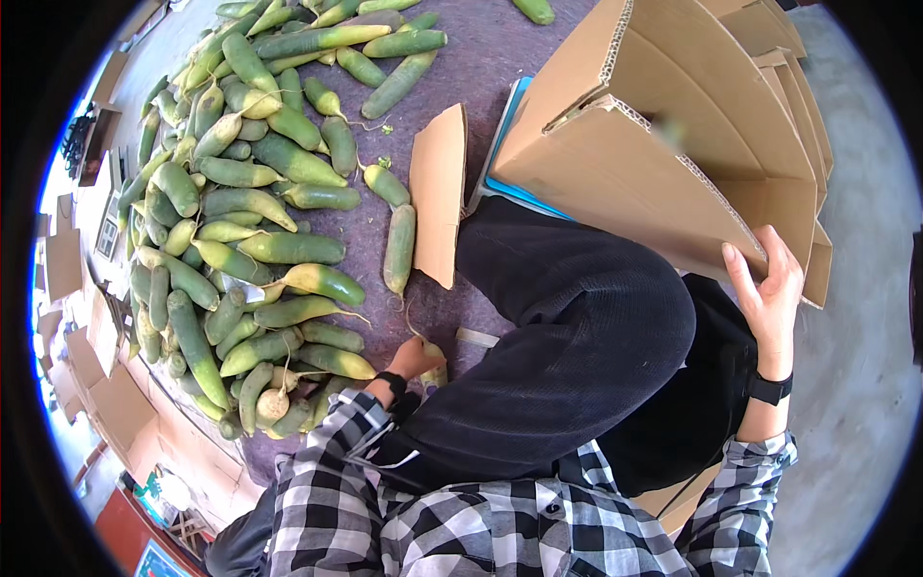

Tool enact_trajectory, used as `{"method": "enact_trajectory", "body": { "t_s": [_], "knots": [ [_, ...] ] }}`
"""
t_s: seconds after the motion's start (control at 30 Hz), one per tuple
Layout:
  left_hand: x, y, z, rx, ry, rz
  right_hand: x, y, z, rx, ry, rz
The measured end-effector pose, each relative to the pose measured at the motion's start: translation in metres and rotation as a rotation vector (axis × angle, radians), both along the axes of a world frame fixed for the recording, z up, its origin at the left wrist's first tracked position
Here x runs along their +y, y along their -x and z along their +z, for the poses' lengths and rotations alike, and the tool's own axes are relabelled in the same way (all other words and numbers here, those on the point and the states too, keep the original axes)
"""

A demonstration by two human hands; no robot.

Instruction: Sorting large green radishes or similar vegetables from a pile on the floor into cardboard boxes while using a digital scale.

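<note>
My left hand (412, 358) is closed around a pale green radish (435, 376) beside my bent knee; its thin root points away from me. To its left spreads a large heap of green radishes (296, 249). My right hand (773, 292) grips the near rim of an open cardboard box (613, 173), fingers and thumb on either side of the wall. The box leans at a tilt, and its visible inside shows bare cardboard with a small blurred pale-green spot in front of it. Two radishes (400, 249) lie end to end between heap and box.
A loose cardboard piece (440, 196) stands next to the box. Under the box shows a blue-topped flat object (530, 196). More cardboard boxes (793, 94) are nested behind it. A purple-grey blanket (472, 76) covers the floor; grey concrete (858, 303) lies to the right.
</note>
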State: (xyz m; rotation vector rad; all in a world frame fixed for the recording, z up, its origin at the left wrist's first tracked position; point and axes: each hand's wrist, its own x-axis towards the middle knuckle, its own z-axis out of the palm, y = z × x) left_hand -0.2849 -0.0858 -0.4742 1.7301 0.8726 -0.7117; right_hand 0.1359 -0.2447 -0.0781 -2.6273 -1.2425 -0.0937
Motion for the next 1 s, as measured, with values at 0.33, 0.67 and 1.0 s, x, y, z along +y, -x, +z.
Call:
{"method": "enact_trajectory", "body": {
  "t_s": [0.33,0.67,1.0],
  "knots": [
    [0.138,-0.022,0.224,-0.541,0.176,0.861,-0.013,-0.007,0.004,-0.062,-0.072,0.073],
    [0.123,-0.252,0.408,-1.366,0.174,0.597,-0.027,-0.009,-0.001,-0.115,-0.067,0.119],
    [0.12,-0.187,0.311,-0.807,-0.202,0.464,-0.02,-0.012,0.001,-0.05,-0.138,0.172]
  ]
}}
